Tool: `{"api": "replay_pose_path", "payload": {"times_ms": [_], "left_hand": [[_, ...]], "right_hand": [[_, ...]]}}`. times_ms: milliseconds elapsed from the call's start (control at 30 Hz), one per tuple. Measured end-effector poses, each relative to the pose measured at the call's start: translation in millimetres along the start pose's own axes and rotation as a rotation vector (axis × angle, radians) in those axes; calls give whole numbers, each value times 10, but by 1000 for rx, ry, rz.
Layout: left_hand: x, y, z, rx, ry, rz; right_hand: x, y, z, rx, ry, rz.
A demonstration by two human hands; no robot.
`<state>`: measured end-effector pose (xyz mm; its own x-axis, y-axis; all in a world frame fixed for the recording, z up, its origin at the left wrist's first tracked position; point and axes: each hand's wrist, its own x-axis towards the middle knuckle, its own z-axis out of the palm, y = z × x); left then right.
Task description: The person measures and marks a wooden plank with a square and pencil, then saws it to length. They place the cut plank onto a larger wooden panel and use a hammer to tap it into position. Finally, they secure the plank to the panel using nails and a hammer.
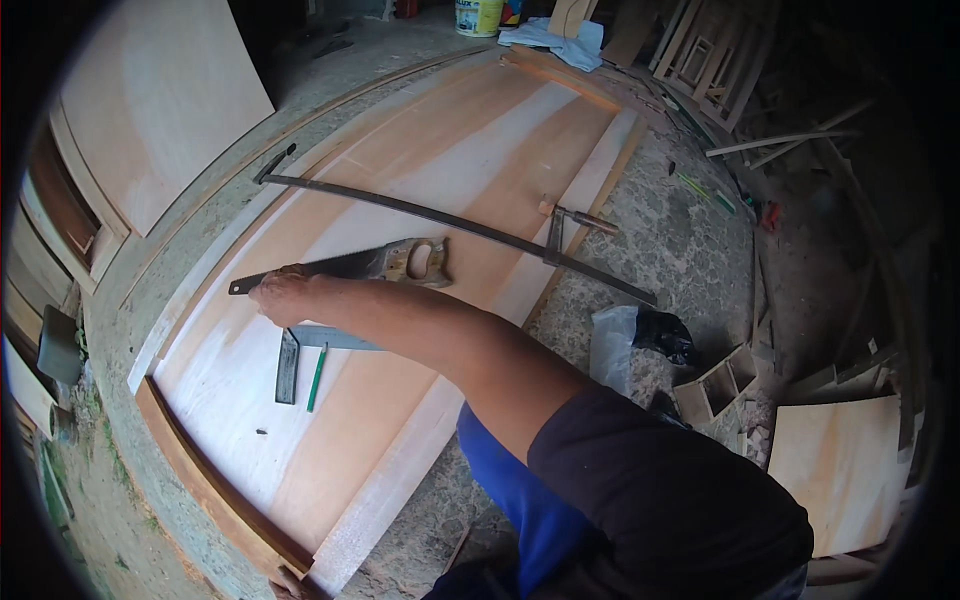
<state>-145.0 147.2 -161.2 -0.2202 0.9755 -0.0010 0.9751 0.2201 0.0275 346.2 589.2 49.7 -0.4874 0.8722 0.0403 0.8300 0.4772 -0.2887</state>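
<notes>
My right hand (282,296) reaches far across a large pale wooden door panel (450,160) that lies flat on the ground. Its fingers are closed over the blade of a handsaw (350,266), close to the tip. The saw's wooden handle (422,260) points to the right. Just below my forearm lie a metal try square (289,366) and a green pencil (317,377). A long dark bar clamp (450,225) runs across the panel beyond the saw. My left hand is out of view.
Plywood sheets lean at the upper left (160,100) and lie at the lower right (840,470). A clear and a black plastic bag (640,335) and small wooden boxes (715,385) sit on the rough concrete right of the panel. A bucket (478,15) and blue cloth (555,40) are at the far end.
</notes>
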Motion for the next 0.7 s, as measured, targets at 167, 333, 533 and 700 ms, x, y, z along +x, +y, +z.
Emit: {"api": "replay_pose_path", "payload": {"times_ms": [167,333,533,700], "left_hand": [[214,166,-370,-738,-169,-481],[647,20,-1027,264,473,289],[2052,1940,-1948,-203,38,349],[2446,4275,-2207,-180,-129,629]], "right_hand": [[-1682,2085,-262,103,118,319],[-3930,3470,-489,131,464,721],[-6971,4338,-558,5,792,1494],[-7949,4138,-146,19,492,1903]]}}
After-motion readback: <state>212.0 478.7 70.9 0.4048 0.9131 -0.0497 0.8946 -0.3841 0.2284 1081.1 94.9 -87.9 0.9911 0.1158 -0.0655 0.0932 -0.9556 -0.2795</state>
